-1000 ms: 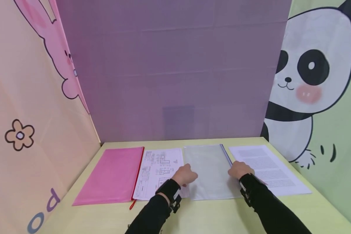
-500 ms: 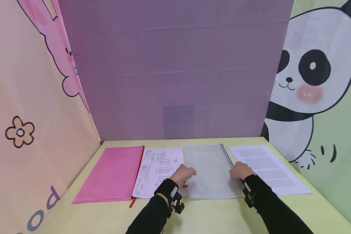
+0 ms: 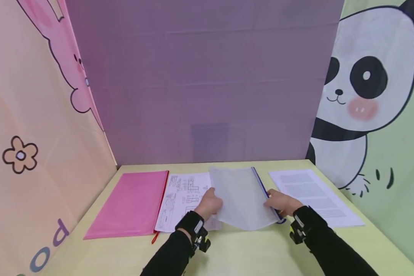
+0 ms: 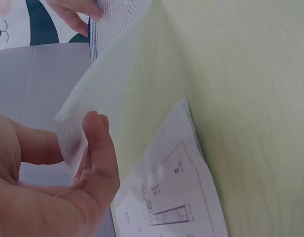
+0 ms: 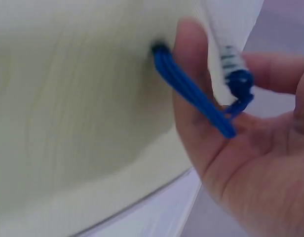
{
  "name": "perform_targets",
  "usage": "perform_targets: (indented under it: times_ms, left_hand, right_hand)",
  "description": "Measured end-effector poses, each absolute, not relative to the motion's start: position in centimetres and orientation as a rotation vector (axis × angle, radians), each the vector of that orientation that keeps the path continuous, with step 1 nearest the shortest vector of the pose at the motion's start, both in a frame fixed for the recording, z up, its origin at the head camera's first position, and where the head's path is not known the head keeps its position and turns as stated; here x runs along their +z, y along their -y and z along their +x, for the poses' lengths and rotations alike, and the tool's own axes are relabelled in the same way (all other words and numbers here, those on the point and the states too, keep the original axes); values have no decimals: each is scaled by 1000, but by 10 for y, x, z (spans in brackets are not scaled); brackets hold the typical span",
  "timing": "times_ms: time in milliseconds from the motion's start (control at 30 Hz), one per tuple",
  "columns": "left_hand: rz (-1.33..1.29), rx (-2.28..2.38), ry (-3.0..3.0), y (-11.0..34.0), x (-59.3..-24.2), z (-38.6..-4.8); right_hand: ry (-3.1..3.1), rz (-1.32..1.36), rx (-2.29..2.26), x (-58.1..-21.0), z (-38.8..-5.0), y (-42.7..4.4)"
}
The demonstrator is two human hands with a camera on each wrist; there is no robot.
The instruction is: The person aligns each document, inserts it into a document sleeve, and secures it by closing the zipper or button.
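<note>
A translucent mesh zipper pouch [image 3: 241,199] with a blue zip along its right side is tilted, its near edge raised off the table. My left hand [image 3: 209,203] pinches its left edge; in the left wrist view, the thumb and fingers [image 4: 100,143] close on the whitish mesh. My right hand [image 3: 283,202] grips the zip side near the close corner. The right wrist view shows a blue cord pull [image 5: 194,91] hanging from the zip end over my fingers. Beside my left hand lies a sheet with technical drawings [image 3: 184,199], partly covered by that hand.
A pink zipper pouch [image 3: 124,207] with a red zip lies flat at the left. Printed text paper [image 3: 314,195] lies to the right. A purple panel [image 3: 207,84] rises behind the pale yellow table [image 3: 234,253], with patterned cloth walls on both sides.
The mesh pouch lay flat and is now lifted at its near edge and shifted slightly left. My hands have taken hold of its two sides, the left one moving left.
</note>
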State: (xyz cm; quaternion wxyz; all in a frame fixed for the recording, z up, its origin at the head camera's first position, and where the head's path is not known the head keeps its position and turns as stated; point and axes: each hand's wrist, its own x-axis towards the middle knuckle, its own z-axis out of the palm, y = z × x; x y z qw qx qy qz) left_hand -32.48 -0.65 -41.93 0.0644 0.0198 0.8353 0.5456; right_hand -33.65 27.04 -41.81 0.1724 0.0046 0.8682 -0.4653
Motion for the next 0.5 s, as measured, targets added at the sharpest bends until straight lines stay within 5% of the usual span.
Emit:
perform_targets:
  times_ms: [500]
  left_hand:
    - [28, 1703, -2551, 45, -426, -321]
  right_hand:
    - [-2225, -166, -1419, -422, -311, -251]
